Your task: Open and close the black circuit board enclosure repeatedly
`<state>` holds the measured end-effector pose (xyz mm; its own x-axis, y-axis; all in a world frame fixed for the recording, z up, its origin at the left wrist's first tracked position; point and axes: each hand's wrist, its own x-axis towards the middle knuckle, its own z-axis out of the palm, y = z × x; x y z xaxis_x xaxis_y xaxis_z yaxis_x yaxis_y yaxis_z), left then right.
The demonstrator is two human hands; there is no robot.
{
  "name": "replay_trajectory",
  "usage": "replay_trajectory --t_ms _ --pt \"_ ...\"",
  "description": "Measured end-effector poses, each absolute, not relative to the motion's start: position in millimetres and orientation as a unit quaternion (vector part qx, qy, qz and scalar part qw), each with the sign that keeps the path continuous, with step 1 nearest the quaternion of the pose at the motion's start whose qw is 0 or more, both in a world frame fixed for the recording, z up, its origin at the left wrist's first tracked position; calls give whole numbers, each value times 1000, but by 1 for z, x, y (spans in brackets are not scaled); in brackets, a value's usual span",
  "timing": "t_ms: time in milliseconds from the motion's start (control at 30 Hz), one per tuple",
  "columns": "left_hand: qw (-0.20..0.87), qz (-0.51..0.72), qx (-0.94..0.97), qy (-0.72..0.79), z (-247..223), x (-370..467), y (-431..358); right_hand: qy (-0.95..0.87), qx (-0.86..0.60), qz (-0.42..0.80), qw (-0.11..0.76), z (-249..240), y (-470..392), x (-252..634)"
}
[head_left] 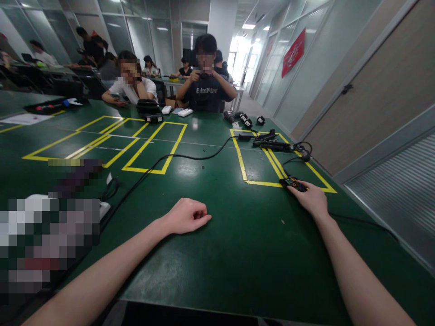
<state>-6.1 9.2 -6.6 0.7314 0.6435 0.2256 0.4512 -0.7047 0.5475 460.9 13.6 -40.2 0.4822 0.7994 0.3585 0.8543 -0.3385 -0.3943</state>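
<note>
My left hand rests on the green table, its fingers curled inward in a loose fist with nothing visible in them. Further right, my right hand has its thumb and fingers around a small black device with some coloured parts. That device sits at the near edge of a yellow taped rectangle. Beyond it lie black tripod-like items and a looped black cable.
A long black cable crosses the table to a small black box. Yellow tape outlines mark the left side. Black items lie at the far edge. Two people sit opposite; a blurred area covers the near left.
</note>
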Motion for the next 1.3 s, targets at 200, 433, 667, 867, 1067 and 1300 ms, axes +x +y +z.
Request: replay_trajectory --t_ms 200,433,667,867,1067,1300 --pt "226 199 903 307 -9 -6 10 -588 -756 52 284 -24 14 374" --pt "217 274 896 275 0 -7 2 -810 -442 279 265 -10 -31 260" --pt "181 259 927 202 3 -1 -7 -851 -351 279 271 -11 -50 233" --pt "170 195 932 252 1 -1 -3 -846 -369 231 308 -13 -47 238" --pt "136 194 930 281 1 -1 -3 -835 -366 233 339 -15 -48 235" --pt "135 155 940 274 6 -1 -6 -838 -382 218 323 -19 -45 235"
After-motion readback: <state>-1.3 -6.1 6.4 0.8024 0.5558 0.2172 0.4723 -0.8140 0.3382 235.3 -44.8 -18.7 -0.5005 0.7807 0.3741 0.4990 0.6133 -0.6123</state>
